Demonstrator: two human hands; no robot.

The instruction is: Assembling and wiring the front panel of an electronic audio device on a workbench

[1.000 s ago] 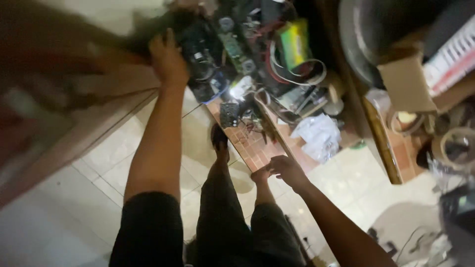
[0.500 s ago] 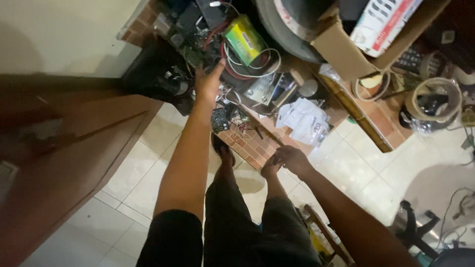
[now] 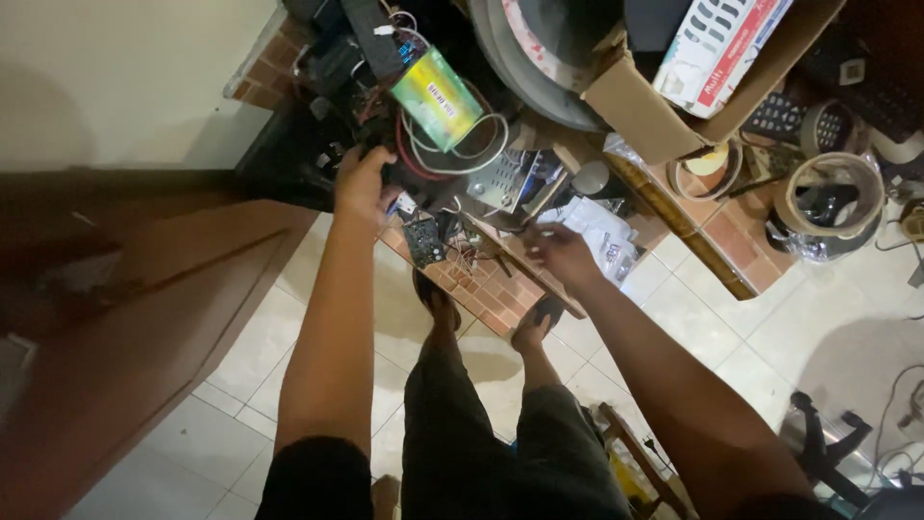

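Observation:
My left hand (image 3: 361, 186) reaches into a tangle of wires and black electronic parts, its fingers curled on a dark part just below a green-yellow battery pack (image 3: 436, 97). My right hand (image 3: 558, 252) hovers over the brick step, fingers apart and pointing toward a silver metal plate (image 3: 500, 179) and crumpled white paper (image 3: 599, 229); whether it pinches something small I cannot tell. A small circuit board (image 3: 423, 241) lies on the brick step (image 3: 486, 289) between both hands. My feet and dark trousers are below.
A brown wooden door (image 3: 125, 318) stands at the left. A cardboard box (image 3: 664, 106) with a printed carton sits at the top right, with tape rolls (image 3: 830, 193) beside it on a tiled ledge. White floor tiles (image 3: 731, 337) spread to the right.
My left hand has drawn back a little toward me, away from the battery pack. My right hand has lifted from beside my foot up toward the silver plate. The camera shifted.

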